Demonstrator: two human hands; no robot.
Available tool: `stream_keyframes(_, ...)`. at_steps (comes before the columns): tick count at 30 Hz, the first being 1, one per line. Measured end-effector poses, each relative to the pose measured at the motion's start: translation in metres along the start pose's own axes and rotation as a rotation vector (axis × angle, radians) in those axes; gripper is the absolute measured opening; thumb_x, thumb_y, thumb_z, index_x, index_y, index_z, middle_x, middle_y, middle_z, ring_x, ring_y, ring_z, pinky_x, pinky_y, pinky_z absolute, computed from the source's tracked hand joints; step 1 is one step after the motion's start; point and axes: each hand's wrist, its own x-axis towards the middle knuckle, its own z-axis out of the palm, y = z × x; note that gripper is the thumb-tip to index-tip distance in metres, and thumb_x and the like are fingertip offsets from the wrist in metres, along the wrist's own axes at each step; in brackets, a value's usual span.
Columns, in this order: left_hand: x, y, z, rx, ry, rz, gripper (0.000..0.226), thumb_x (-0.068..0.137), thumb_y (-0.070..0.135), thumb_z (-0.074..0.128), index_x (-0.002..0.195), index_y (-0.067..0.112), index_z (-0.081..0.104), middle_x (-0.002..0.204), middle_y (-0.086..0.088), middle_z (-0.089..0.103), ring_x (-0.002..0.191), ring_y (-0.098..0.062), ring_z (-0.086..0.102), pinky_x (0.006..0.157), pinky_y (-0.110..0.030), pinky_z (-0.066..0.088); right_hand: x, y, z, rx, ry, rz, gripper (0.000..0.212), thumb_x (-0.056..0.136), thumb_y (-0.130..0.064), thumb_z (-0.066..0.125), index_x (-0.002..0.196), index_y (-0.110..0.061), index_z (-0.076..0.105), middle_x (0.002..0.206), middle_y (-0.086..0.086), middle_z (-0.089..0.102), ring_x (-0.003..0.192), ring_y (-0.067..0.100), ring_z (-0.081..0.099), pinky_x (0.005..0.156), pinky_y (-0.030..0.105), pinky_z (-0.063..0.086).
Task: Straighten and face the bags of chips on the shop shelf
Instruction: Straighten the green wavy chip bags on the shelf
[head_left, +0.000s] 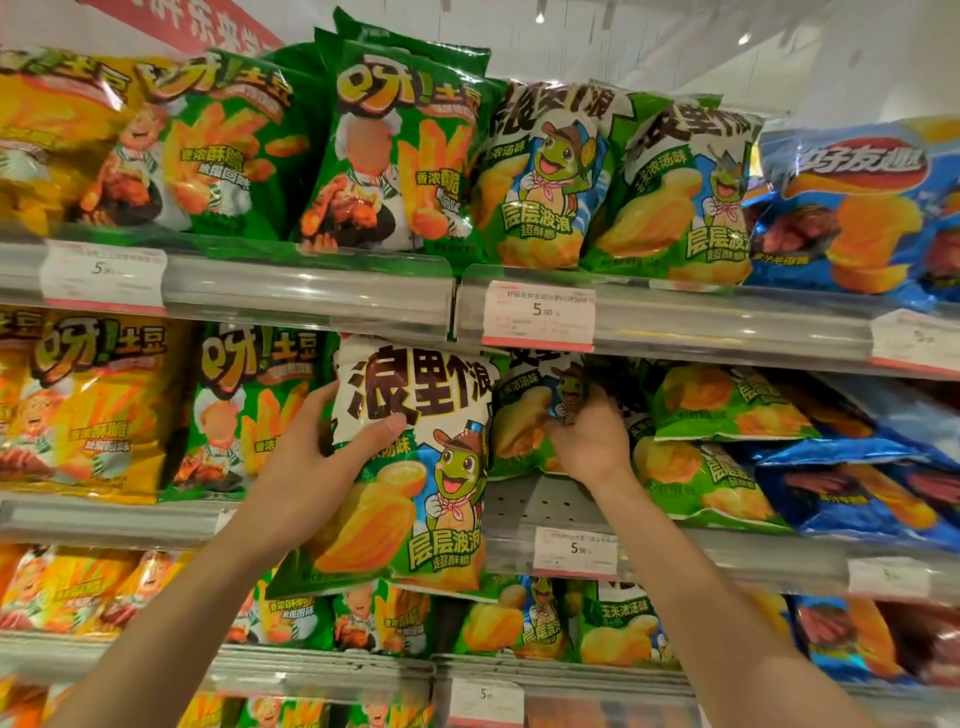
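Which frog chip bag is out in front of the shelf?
The big frog bag in the left hand; the others sit or lie on shelves.

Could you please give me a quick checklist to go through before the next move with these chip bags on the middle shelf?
1. Left hand grips the frog bag: ok, thumb across its front.
2. Frog bag faces forward and upright: ok.
3. Frog bag seated on the shelf: not ok, it hangs in front of the shelf edge.
4. Right hand on the bag behind: ok, fingers at its front.
5. Bare spot on the shelf below the right hand: ok.
6. Neighbouring green bags upright: not ok, they lie flat and stacked.
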Motion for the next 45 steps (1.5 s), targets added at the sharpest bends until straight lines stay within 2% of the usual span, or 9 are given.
stream_keyframes(9,0.001,0.004,0.008,-0.002,0.024,0.029,0.074,0.075,0.056,0.069,0.140,0.033,0.043,0.114,0.018,0.064,0.095,-0.002,0.067,0.078,-0.026,0.054,-0.013,-0.003,0.016,-0.022,0.263,0.039,0.076,0.086,-0.026,0.074,0.146,-0.003,0.035,0.142,0.024,0.045,0.135,0.041,0.040,0.109,0.049,0.038)
stream_keyframes(17,0.001,0.004,0.012,0.017,0.027,0.040,0.074,0.076,0.054,0.070,0.141,0.032,0.041,0.109,0.026,0.060,0.094,0.006,0.062,0.075,-0.017,0.049,0.000,-0.003,-0.004,0.298,-0.018,0.143,0.077,0.082,-0.039,0.069,0.146,-0.011,0.036,0.144,0.017,0.045,0.136,0.037,0.042,0.113,0.051,0.038)
stream_keyframes(20,-0.004,0.005,0.020,0.073,0.020,0.046,0.071,0.082,0.051,0.069,0.143,0.033,0.037,0.104,0.034,0.054,0.087,0.017,0.052,0.074,-0.015,0.042,-0.030,-0.013,-0.027,0.405,-0.063,0.033,0.058,0.094,-0.041,0.061,0.143,-0.016,0.043,0.133,0.002,0.054,0.124,0.022,0.051,0.108,0.037,0.041)
stream_keyframes(22,-0.004,0.006,0.027,0.087,0.004,0.055,0.079,0.081,0.056,0.068,0.148,0.033,0.033,0.108,0.034,0.053,0.095,0.015,0.053,0.083,-0.021,0.044,-0.060,-0.021,-0.041,0.476,-0.201,0.033,0.055,0.096,-0.056,0.055,0.140,-0.024,0.047,0.123,-0.011,0.054,0.116,0.009,0.050,0.100,0.027,0.038)
stream_keyframes(26,-0.003,0.008,0.048,0.140,-0.014,0.070,0.091,0.077,0.068,0.064,0.153,0.032,0.029,0.132,0.024,0.049,0.124,-0.007,0.051,0.105,-0.034,0.041,-0.102,-0.025,-0.039,0.654,-0.439,0.180,0.079,0.070,-0.088,0.056,0.134,-0.041,0.051,0.117,-0.018,0.070,0.106,0.005,0.068,0.100,0.038,0.052)
stream_keyframes(29,-0.002,0.010,0.060,0.165,-0.080,0.117,0.089,0.076,0.073,0.058,0.152,0.034,0.032,0.137,0.019,0.054,0.127,-0.009,0.052,0.101,-0.031,0.044,-0.097,-0.017,-0.033,0.695,-0.367,0.222,0.046,0.080,-0.070,0.065,0.116,-0.042,0.060,0.095,-0.019,0.075,0.085,0.000,0.073,0.078,0.025,0.057)
stream_keyframes(34,0.004,0.000,0.045,0.319,0.041,0.324,0.067,0.088,0.068,0.054,0.145,0.033,0.043,0.134,0.014,0.050,0.116,-0.007,0.052,0.093,-0.034,0.051,-0.063,-0.017,-0.050,0.709,-0.191,0.222,0.063,0.087,-0.065,0.061,0.135,-0.027,0.050,0.124,-0.007,0.062,0.099,0.007,0.061,0.074,0.024,0.049)
stream_keyframes(38,0.013,-0.016,0.039,0.643,0.205,0.532,0.056,0.088,0.053,0.053,0.133,0.020,0.060,0.140,-0.009,0.048,0.129,-0.029,0.039,0.102,-0.048,0.039,-0.032,-0.019,-0.039,0.626,-0.002,0.178,0.075,0.091,-0.062,0.057,0.147,-0.016,0.036,0.133,0.003,0.056,0.120,0.024,0.055,0.097,0.034,0.043)
stream_keyframes(45,0.024,-0.043,0.042,0.891,0.139,0.554,0.073,0.077,0.032,0.082,0.142,0.016,0.053,0.155,-0.020,0.033,0.143,-0.043,0.029,0.106,-0.060,0.037,-0.040,-0.011,-0.019,0.363,0.097,0.104,0.096,0.092,-0.060,0.055,0.159,-0.014,0.004,0.163,0.015,0.017,0.147,0.036,0.025,0.118,0.045,0.027)
